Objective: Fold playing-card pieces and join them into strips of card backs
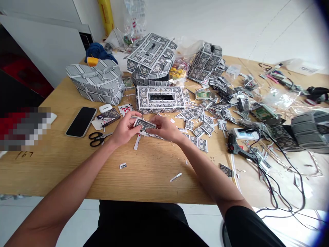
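Between both hands, just above the table, is a playing card [144,125] with a black and white patterned back. My left hand [125,129] pinches its left end, thumb on top. The right end is gripped by my right hand [164,128]. Right behind them stands a box covered in patterned cards [160,99], with a dark slot in its top. Black-handled scissors [97,138] lie to the left of my left hand. A card with red hearts [125,109] rests behind that hand, and a cut strip of card [137,141] is below it.
A phone [81,121] and a white earbud case [105,108] lie on the left. Card-covered boxes [151,55] stand at the back. Loose folded cards [205,123] spread to the right, with a glue gun [240,149], a power strip [244,134] and black cables beyond.
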Demonstrator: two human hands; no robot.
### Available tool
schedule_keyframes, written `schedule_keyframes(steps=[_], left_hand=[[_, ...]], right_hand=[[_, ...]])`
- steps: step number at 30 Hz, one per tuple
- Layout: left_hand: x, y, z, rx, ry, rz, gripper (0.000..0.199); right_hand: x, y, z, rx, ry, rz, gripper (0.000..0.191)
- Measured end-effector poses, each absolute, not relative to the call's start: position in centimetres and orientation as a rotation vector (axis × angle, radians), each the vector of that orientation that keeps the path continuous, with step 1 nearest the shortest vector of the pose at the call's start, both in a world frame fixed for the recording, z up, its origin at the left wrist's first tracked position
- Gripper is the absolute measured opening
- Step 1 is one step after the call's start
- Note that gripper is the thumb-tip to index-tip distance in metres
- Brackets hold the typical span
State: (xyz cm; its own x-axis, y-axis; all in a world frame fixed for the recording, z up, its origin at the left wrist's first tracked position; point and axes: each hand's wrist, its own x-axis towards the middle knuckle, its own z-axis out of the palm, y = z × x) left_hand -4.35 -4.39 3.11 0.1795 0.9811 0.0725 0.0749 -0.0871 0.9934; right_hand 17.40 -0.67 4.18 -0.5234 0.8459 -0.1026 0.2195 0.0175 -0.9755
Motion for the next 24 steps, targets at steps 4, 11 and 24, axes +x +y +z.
schedule_keyframes(steps=[4, 11, 24], left_hand=[[-4.8, -4.4, 3.0, 1.445, 1.001, 0.934, 0.058], [-4.5, -4.6, 1.8, 1.407, 1.037, 1.039, 0.051], [-4.2, -4.0, 2.2, 1.371, 1.16, 1.176, 0.038]], right_hand=[[17.6, -0.7, 3.8, -0.983, -1.905, 1.472, 0.043], [15.7, -1.5, 2.0, -1.008, -1.663, 1.448, 0.033], [14.5, -2.4, 2.2, -1.108, -1.208, 1.542, 0.057]])
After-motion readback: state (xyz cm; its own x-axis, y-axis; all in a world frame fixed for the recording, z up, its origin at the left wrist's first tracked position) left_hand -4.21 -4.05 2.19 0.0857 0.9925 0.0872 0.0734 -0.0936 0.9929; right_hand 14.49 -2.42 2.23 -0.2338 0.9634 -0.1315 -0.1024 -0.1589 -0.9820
